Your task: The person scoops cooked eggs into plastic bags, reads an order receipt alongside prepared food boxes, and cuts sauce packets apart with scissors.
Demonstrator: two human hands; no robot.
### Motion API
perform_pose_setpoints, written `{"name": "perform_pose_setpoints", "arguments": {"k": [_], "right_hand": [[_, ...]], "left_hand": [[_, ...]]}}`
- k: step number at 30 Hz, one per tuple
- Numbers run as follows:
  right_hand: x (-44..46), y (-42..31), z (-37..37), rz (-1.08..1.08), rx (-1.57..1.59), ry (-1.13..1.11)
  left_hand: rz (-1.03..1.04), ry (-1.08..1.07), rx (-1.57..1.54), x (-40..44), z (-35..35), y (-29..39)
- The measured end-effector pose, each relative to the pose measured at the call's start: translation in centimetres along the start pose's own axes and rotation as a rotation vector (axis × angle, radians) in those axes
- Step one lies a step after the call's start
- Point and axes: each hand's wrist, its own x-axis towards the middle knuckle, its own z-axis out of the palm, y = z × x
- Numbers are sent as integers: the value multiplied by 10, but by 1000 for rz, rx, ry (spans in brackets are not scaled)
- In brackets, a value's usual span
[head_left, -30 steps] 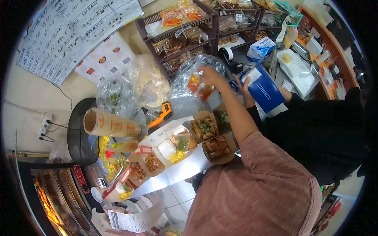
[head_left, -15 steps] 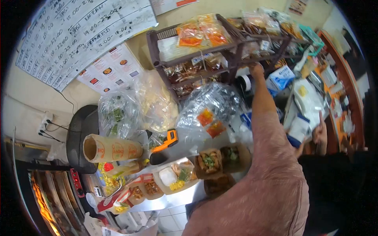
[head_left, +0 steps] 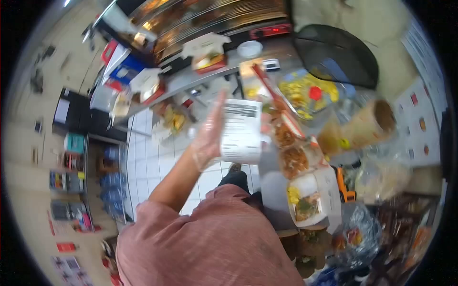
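Head view. The left hand [head_left: 208,137] is raised in front of the body, its grip closed on a printed paper slip [head_left: 241,133]. The slip lies within that grip, its bulk on the right side of the palm. Its long axis runs away from the torso, near upright in view, and its printed face is towards the wearer. Lettering is too blurred to read. Fingertips show at the slip's right edge; they appear to belong to the same hand. The right hand is not in view; the state of its grip cannot be told. The left hand is therefore the nearer one in evidence.

Right of the grip stands the table [head_left: 273,183], bearing two portions of brown food [head_left: 294,162]. An open white box [head_left: 330,188] is right and bodyward, with an orange tool [head_left: 344,183] just beyond it. A brown paper roll [head_left: 358,126] lies further right. Left of and below the grip is tiled floor [head_left: 139,164].
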Motion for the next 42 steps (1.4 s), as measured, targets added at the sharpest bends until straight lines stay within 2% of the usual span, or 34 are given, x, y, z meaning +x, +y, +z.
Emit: {"name": "perform_pose_setpoints", "arguments": {"k": [3,7,13,18,19,20,21,22,23,25,26,29,32,33,35,36,37,38,39,41,42], "right_hand": [[13,-10,-41,11,-1,21],[42,-75,-134,14,-36,93],[107,-312,-152,57,16,210],[83,-496,-81,169,64,325],[94,-523,-12,223,-92,31],[100,-570,73,199,170,-61],[96,-586,155,468,433,-210],[101,-637,223,471,571,-426],[96,-659,292,396,613,-561],[85,-704,412,268,724,-608],[75,-713,480,208,736,-554],[84,-769,563,267,617,-572],[83,-781,592,348,579,-558],[80,-768,605,299,636,-549],[74,-737,603,224,728,-505],[61,-715,595,505,957,-561],[59,-691,556,278,720,-545],[52,-669,523,400,679,-580],[34,-645,475,433,681,-519],[11,-592,398,509,640,-364],[-11,-573,353,588,679,-227]], "left_hand": [[-51,91,-98,-14,-20,13],[-40,-57,-274,-52,-60,45],[173,-86,-321,-121,-119,128],[333,9,-348,-197,-191,196],[369,20,-358,-209,-208,209],[412,-3,-346,-221,-228,222],[406,-7,-359,-235,-241,234],[454,40,-358,-248,-249,244],[502,92,-359,-260,-257,252],[534,113,-390,-280,-268,257],[573,142,-397,-292,-273,261],[620,176,-427,-320,-285,273],[709,277,-430,-333,-296,271],[664,265,-436,-331,-300,272],[727,311,-431,-319,-303,274],[704,322,-405,-312,-305,276],[650,313,-374,-301,-308,280],[592,267,-366,-288,-310,283],[558,229,-363,-277,-307,276],[494,-38,-369,-235,-280,272],[367,57,-253,-227,-284,275]]}}
